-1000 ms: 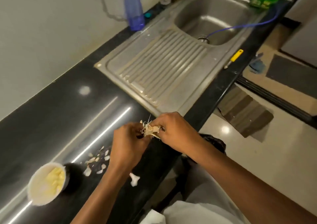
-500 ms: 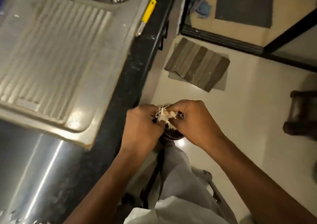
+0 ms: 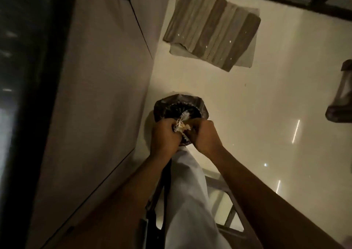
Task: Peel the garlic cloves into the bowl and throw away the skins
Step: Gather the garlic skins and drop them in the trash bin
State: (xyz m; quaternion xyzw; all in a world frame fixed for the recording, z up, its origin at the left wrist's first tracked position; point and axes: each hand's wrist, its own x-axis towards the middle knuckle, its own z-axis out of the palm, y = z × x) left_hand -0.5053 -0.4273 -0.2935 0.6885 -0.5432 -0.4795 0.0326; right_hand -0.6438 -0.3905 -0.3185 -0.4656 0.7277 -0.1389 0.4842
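Black-lined bin lies half hidden behind left hand, right hand, skins.

It's dim in here, with a warm yellowish cast over everything. The glossy floor throws back a few thin bright streaks and pinpoints of lamp light on the right. The counter edge at the left is nearly black, with smeared, faint highlights. The striped mat looks soft and blurred. The garlic skins are the palest spot, slightly washed out. The bin casts a soft shadow to its left. Straight lines lean and bow toward the frame's edges.
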